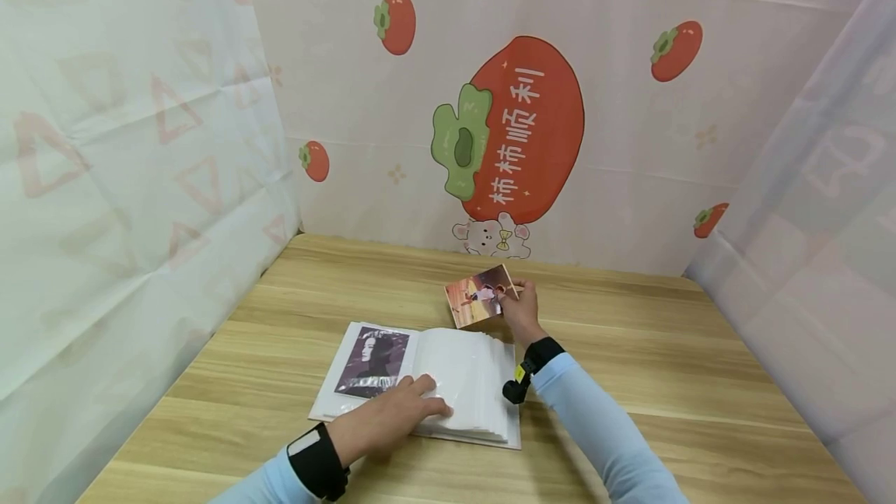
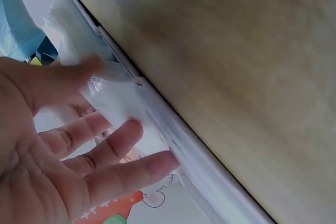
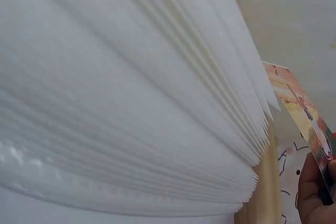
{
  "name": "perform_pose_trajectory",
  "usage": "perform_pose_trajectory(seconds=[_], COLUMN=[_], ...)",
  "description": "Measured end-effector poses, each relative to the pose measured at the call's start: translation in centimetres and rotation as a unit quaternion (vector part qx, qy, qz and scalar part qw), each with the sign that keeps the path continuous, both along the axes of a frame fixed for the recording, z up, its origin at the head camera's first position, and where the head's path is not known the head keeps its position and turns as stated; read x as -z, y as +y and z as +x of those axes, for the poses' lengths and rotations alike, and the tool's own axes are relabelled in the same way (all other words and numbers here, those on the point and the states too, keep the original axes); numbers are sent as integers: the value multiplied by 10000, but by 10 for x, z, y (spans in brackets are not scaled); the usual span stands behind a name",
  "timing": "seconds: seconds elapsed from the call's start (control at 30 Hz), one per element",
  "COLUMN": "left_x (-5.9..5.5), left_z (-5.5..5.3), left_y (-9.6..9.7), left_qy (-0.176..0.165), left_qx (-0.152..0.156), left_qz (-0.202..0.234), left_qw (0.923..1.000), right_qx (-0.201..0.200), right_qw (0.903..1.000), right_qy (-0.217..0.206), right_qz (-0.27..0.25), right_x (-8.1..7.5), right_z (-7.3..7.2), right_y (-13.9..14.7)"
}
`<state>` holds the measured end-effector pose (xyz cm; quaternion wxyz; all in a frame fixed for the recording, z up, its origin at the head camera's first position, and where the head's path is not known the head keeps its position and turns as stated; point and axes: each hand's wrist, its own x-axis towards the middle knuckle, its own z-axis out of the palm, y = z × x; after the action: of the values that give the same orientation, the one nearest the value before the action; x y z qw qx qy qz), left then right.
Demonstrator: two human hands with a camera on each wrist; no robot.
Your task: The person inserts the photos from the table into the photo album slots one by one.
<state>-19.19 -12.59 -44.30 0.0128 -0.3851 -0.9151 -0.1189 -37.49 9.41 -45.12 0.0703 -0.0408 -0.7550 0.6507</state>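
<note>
A photo album (image 1: 462, 379) lies spread on the table, with a dark purple picture (image 1: 376, 362) in the sleeve of its left page and a blank white page on the right. My left hand (image 1: 392, 416) rests on the album near the middle fold, fingers spread; in the left wrist view the left hand (image 2: 79, 150) has its fingertips at the clear sleeves. Beyond the album's top edge my right hand (image 1: 521, 309) pinches a photo card (image 1: 479, 296) by its right end. The right wrist view shows the card (image 3: 304, 108) past the fanned album pages (image 3: 157, 103).
The wooden table (image 1: 665, 379) extends on both sides of the album. A patterned cloth backdrop (image 1: 609, 138) with printed persimmons closes off the back, and more cloth (image 1: 126, 177) hangs at the left and right. Black camera straps (image 1: 318, 461) circle both wrists.
</note>
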Motion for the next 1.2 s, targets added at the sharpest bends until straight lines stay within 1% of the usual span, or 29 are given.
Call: perform_pose_trajectory(seconds=[0.1,0.2,0.33,0.43,0.5,0.67,0.73,0.9,1.0,1.07,1.2], left_x=[-1,-3,-6,-8,-8,-7,-6,-4,-2,0,1], left_z=[0,-1,-3,-5,-5,-6,-6,-7,-7,-7,-7], left_y=[2,4,4,4,4,6,7,9,10,10,9], left_qy=[-45,-202,-411,-439,-426,-349,-325,-201,-39,105,335], left_qx=[-110,-207,-230,-193,-180,-194,-207,-243,-229,-191,-115], left_qz=[-17,-92,-215,-257,-269,-324,-330,-305,-289,-273,-238], left_qw=[9999,9995,9987,9985,9986,9987,9987,9990,9993,9994,9991], right_qx=[65,17,-3,-7,-1,-17,-27,-5,20,36,53], right_qw=[10000,9998,9999,9999,10000,10000,10000,9999,9997,9998,9999], right_qy=[-33,-157,-164,-107,-73,24,46,-109,-151,-125,-85], right_qz=[-47,-80,-41,-57,-40,-9,6,-72,-188,-170,-81], right_x=[-1,-1,1,4,9,25,26,14,11,15,32], right_z=[-2,-3,-3,-4,-7,-21,-22,-9,-4,-8,-22], right_y=[5,8,9,9,9,11,11,5,2,2,3])
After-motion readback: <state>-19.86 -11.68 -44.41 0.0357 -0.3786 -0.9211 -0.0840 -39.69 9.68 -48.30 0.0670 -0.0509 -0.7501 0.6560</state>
